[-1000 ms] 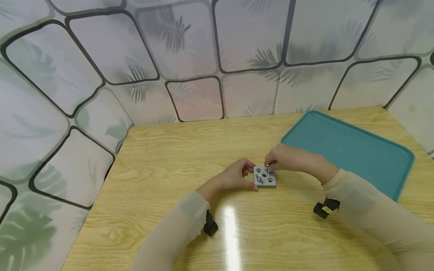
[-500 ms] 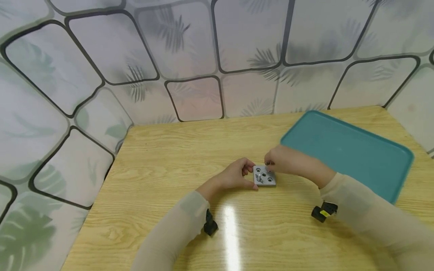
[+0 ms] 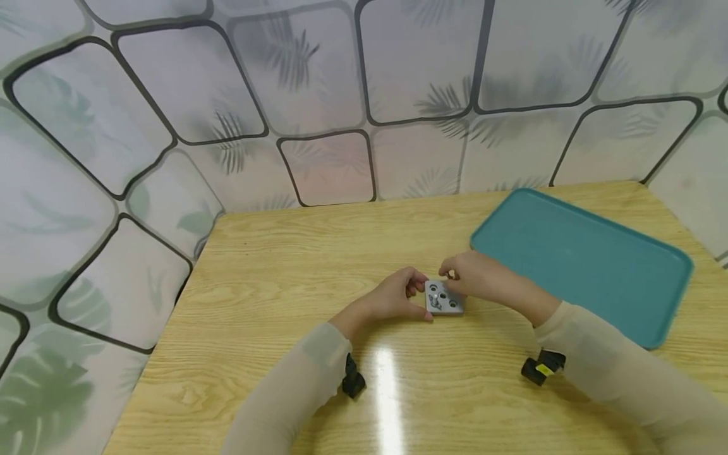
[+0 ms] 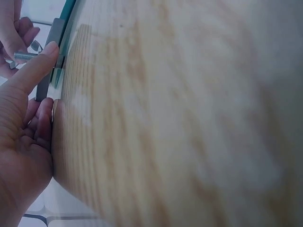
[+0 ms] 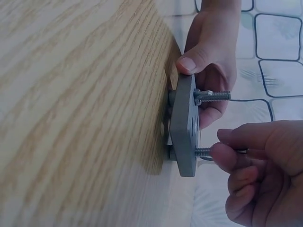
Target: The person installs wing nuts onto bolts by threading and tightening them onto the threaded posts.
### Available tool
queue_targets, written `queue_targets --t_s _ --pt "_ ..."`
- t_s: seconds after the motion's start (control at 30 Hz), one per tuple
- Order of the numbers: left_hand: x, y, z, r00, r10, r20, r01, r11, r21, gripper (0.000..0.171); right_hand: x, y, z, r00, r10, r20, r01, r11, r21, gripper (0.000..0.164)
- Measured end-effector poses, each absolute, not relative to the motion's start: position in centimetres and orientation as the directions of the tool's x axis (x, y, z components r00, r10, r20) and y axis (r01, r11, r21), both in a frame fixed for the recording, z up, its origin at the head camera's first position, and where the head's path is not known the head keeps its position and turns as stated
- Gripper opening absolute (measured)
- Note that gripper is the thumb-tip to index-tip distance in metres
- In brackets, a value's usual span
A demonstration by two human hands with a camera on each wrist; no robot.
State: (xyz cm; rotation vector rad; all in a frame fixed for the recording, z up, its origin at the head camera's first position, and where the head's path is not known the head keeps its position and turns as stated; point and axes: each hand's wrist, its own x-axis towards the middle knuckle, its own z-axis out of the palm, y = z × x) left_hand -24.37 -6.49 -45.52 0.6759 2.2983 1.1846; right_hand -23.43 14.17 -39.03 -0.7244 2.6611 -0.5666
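My left hand (image 3: 392, 296) grips the plate (image 5: 183, 127) by its side at the table (image 3: 284, 253). My right hand (image 3: 480, 276) has fingers curled at one bolt (image 5: 202, 152); cannot tell whether they pinch it.

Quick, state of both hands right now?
Left hand: holding the metal plate.
Right hand: fingers curled at a bolt; whether they grip it cannot be told.

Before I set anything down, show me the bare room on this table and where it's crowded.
Bare: the wooden table left of the left sleeve; the strip between the patterned wall and metal plate, left of the teal tray; and the tray's visible surface. Crowded: around the plate, where the left hand grips its edge and the right hand is at a bolt.
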Motion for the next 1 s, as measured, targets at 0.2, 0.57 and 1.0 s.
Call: queue_targets --t_s 0.2,0.57,1.0 --pt "-24.3 -6.5 -45.4 -0.773 0.608 -0.18 0.207 0.51 0.835 0.063 -23.0 14.6 -39.1 -0.82 -0.551 -0.153 -0.437 0.776 -0.455 0.026" --pt "-24.4 -6.5 -45.6 -0.772 0.611 -0.176 0.213 0.51 0.833 0.063 -22.6 15.5 -40.2 -0.832 -0.547 -0.093 -0.417 0.726 -0.547 0.033" --pt "-24.4 -6.5 -45.4 -0.77 0.614 -0.173 0.221 0.511 0.831 0.062 -22.9 15.6 -40.4 -0.818 -0.571 -0.074 -0.436 0.698 -0.568 0.03"
